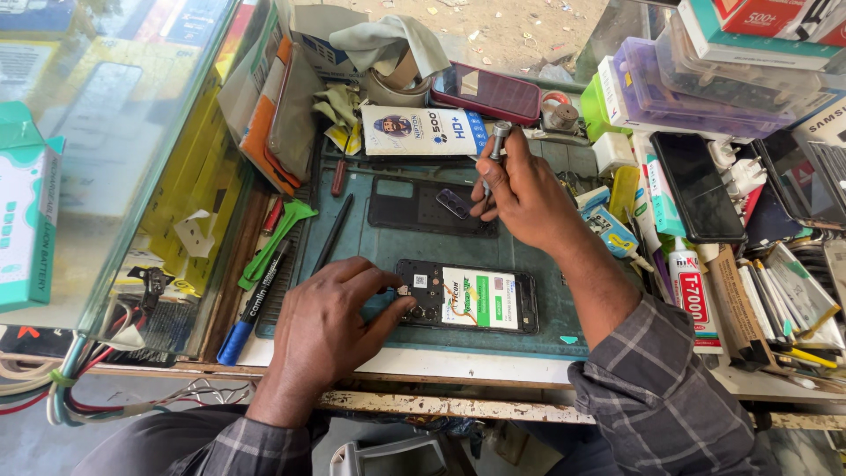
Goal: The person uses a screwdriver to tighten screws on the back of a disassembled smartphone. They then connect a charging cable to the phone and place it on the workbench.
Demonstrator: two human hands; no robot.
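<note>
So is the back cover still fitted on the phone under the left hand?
No: the phone lies open with its battery showing, and the back cover lies apart.

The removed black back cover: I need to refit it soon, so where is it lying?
The back cover lies on the green mat, mid-frame in the head view, just beyond the opened phone and left of the right hand.

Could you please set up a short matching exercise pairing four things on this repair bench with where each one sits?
Things:
1. opened phone
2. screwdriver
3. blue marker
4. black back cover

Places:
A. held in the right hand
B. on the mat's far side, by the right hand
C. under the left hand's fingertips
D. left of the mat, beside green pry tools

Pairs: 1-C, 2-A, 3-D, 4-B
</note>
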